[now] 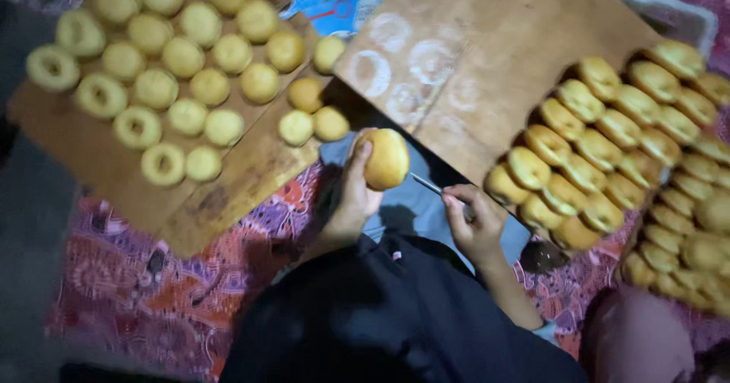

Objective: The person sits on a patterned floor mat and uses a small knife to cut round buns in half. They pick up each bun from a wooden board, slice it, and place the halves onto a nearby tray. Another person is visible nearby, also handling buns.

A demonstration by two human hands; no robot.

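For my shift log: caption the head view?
Left hand holds a round bun; right hand points a thin tool at it.

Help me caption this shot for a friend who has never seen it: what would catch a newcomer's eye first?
The round golden bun in the middle, held up by the left hand while the right hand points a thin metal tool at it. Next, the rows of browned rings piled on the right, and the paler rounds and rings lined up on the wooden board at the upper left.
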